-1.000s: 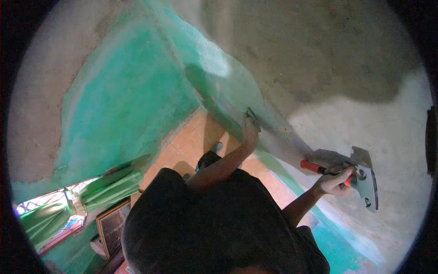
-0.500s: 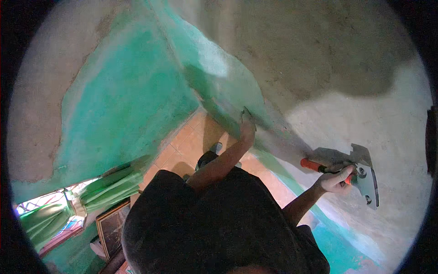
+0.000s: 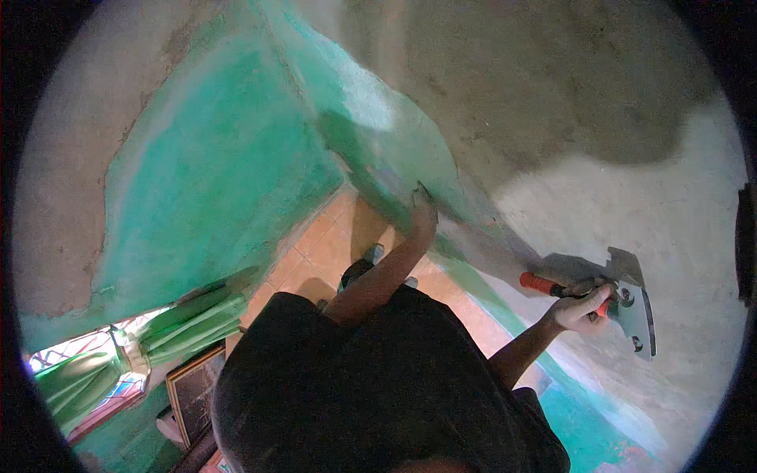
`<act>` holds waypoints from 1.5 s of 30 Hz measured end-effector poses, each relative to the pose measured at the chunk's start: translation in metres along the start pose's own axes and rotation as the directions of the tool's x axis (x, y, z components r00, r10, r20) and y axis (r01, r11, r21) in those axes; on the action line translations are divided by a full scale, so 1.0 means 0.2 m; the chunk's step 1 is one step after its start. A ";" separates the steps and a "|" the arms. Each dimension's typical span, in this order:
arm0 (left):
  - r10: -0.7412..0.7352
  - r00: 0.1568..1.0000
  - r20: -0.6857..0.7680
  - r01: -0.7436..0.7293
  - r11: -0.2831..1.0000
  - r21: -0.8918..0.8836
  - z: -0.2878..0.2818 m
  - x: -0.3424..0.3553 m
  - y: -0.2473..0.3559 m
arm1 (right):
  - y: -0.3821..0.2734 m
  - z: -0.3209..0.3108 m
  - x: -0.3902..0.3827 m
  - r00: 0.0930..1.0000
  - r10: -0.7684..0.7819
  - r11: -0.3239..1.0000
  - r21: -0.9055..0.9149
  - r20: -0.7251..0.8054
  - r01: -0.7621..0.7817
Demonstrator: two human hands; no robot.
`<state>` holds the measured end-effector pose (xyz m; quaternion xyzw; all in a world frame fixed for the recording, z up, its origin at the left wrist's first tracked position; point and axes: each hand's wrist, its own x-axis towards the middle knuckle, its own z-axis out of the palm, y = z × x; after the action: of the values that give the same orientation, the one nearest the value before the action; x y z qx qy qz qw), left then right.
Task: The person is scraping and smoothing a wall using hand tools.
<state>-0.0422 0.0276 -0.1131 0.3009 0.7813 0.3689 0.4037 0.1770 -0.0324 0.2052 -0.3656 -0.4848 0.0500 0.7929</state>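
My left hand (image 3: 424,209) is closed at the wall (image 3: 363,142) beside the corner, with a small dark, thin piece at its fingertips that I cannot make out. My right hand (image 3: 582,309) grips a red-handled tool (image 3: 538,281) together with a flat metal plate (image 3: 637,319) that has cut-out holes, held close to the pale, grey-patched part of the wall at the right. The wall carries turquoise paint under uneven bare plaster patches, and a dark shadow lies behind both hands.
Orange floor tiles (image 3: 307,260) with my feet (image 3: 374,254) lie below the wall corner. At lower left are a window (image 3: 47,355) with a green curtain (image 3: 181,331) and a framed picture (image 3: 197,394) leaning or hanging beside it. A dark object (image 3: 743,244) is at the right rim.
My left hand has slid a little way left and slightly upward along the wall. My right hand and what it holds have barely moved.
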 end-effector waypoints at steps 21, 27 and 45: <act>-0.022 0.999 -0.036 -0.020 0.505 -0.863 -0.18 -0.03 0.18 | 0.05 -0.04 0.01 0.999 -0.036 0.995 -0.097 -0.009 0.035; -0.038 0.997 0.068 0.078 0.484 -0.872 -0.23 -0.11 0.24 | 0.02 -0.04 0.00 1.000 -0.007 0.993 -0.116 -0.007 0.006; -0.081 0.994 -0.072 -0.046 0.289 -0.956 -0.11 0.01 0.06 | 0.02 0.03 -0.01 0.995 -0.094 0.991 -0.094 -0.019 0.092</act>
<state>-0.0606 0.0285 -0.0946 -0.0276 0.4307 0.7729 0.4652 0.1723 -0.0280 0.2031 -0.3799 -0.4939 -0.0139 0.7820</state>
